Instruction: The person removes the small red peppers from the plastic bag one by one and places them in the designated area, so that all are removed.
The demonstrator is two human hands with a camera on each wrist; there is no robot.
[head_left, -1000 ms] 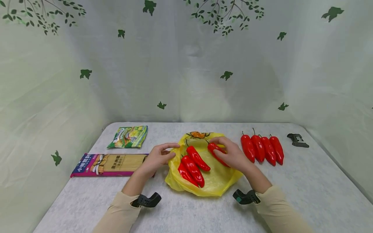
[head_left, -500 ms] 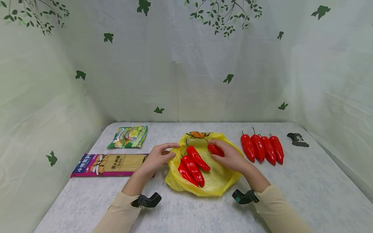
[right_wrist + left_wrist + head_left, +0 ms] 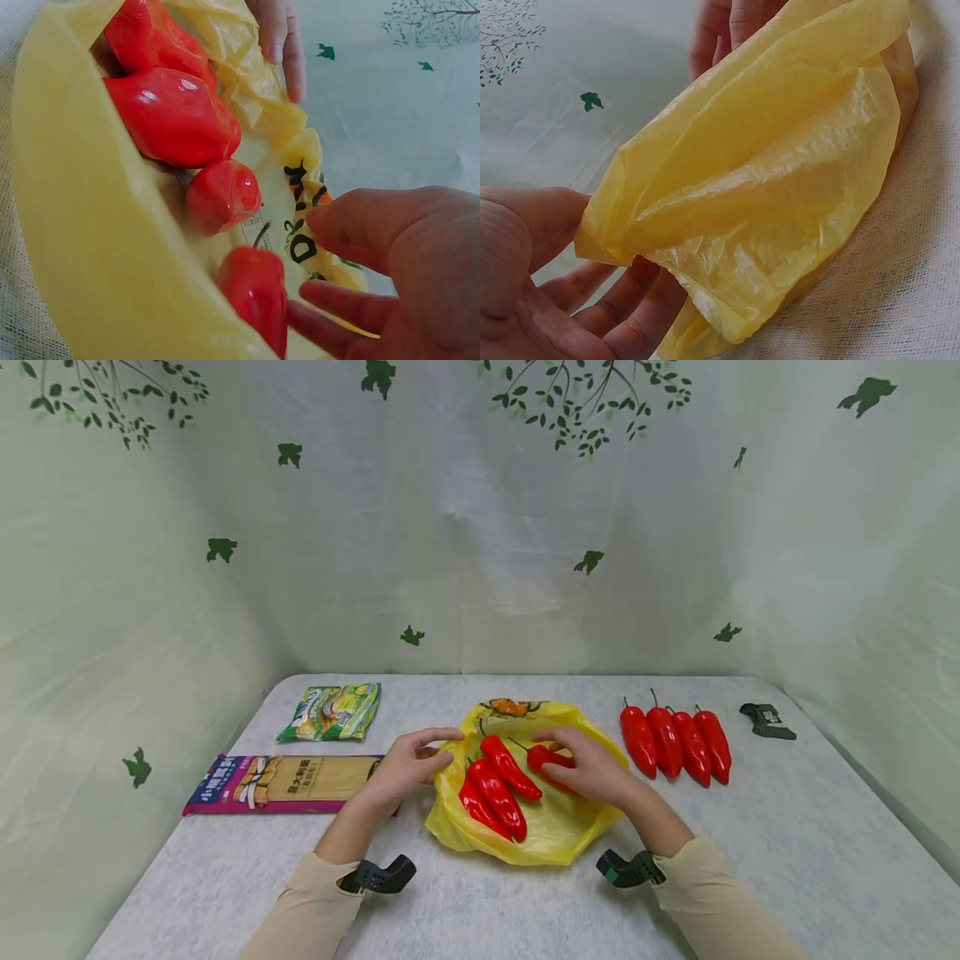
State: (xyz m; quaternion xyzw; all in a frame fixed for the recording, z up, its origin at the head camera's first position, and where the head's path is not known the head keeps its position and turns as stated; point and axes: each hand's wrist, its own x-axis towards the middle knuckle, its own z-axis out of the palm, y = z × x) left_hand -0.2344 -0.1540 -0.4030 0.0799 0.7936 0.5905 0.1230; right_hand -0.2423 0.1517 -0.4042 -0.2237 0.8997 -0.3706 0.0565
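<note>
Pinching the bag [image 3: 558, 827] rim in my left hand [image 3: 408, 766], my right hand [image 3: 592, 766] grips a fourth pepper [image 3: 542, 759] inside; four more [image 3: 675, 743] wait right of it.

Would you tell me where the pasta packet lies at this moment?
In the head view, the pasta packet lies flat on the table's left side, just left of the left hand and in front of the green snack bag.
</note>
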